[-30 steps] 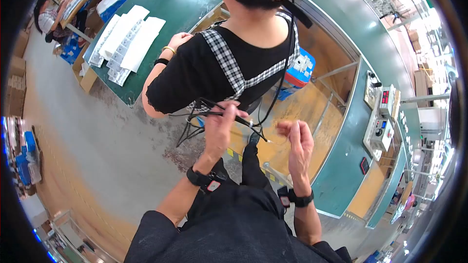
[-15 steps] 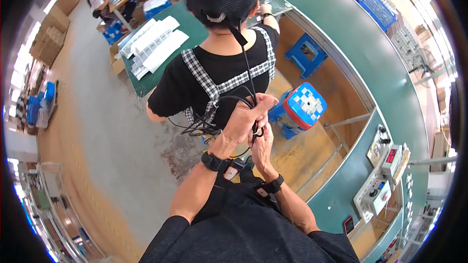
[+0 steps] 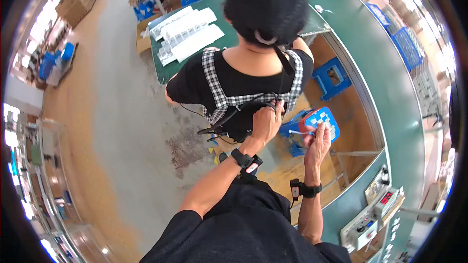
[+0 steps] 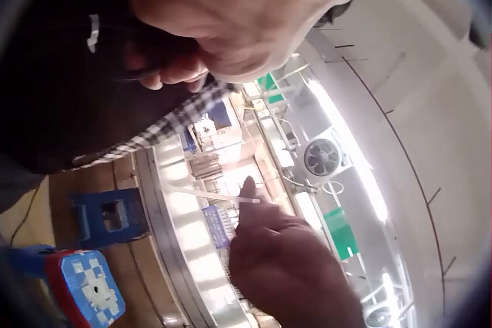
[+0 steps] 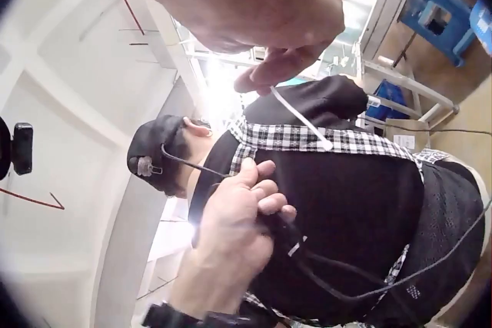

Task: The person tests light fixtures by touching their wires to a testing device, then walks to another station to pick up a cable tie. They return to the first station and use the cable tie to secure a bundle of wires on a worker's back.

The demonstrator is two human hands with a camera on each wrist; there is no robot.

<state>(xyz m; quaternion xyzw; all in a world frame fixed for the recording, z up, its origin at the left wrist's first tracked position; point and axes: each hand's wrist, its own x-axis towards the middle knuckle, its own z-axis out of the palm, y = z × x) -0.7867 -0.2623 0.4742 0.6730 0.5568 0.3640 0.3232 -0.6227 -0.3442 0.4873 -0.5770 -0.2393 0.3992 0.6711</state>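
Black cable (image 3: 214,129) hangs in loops behind a person in a black shirt (image 3: 248,85) and checkered apron straps. My left hand (image 3: 266,124) grips the bundled cable close to that person's back, its fingers curled round it in the right wrist view (image 5: 242,216). To the right, my right hand (image 3: 317,141) pinches one end of a thin white strip (image 3: 297,132), which points toward the left hand. The same white strip (image 5: 301,118) stretches out from the thumb and finger of the right hand (image 5: 284,63), apart from the cable.
A green workbench (image 3: 395,92) curves along the right, with a white instrument (image 3: 365,229) on it. Blue stools (image 3: 331,79) stand beneath and beside it. White sheets (image 3: 197,43) lie on the green table ahead.
The hands were together at the cable half a second ago; my right hand has moved away to the right and holds the white strip. The view has shifted, and the person ahead appears farther right.
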